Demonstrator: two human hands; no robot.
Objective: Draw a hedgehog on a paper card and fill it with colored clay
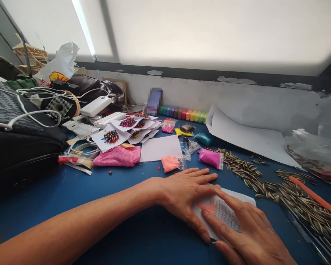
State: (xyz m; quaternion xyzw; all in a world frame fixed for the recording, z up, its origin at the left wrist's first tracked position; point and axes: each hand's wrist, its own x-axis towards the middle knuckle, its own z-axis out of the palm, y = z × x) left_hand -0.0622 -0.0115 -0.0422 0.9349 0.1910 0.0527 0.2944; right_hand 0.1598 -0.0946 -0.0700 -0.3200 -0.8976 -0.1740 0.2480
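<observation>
— Doing what with the left hand (187, 189)?
— Spread flat over the left edge of the patterned paper (226, 212) on the desk (57, 195).
— And with the right hand (251, 235)?
— Loosely spread, touching the paper's coral patch (209, 207).
— Past the paper?
— Coral packet (168, 164), purple packet (210, 158); right of the paper, striped seeds (306, 206).

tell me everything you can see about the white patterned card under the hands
The white card, paper-like and apparently flat, lies on the blue table. Dark, scale-like line rows cover part of it, with plain white margins. A smooth coral patch, which looks like soft clay, sits at the pattern's left. The left hand rests across its left side; a fingertip of the right hand meets the patch. Both hands hide much of it.
</observation>
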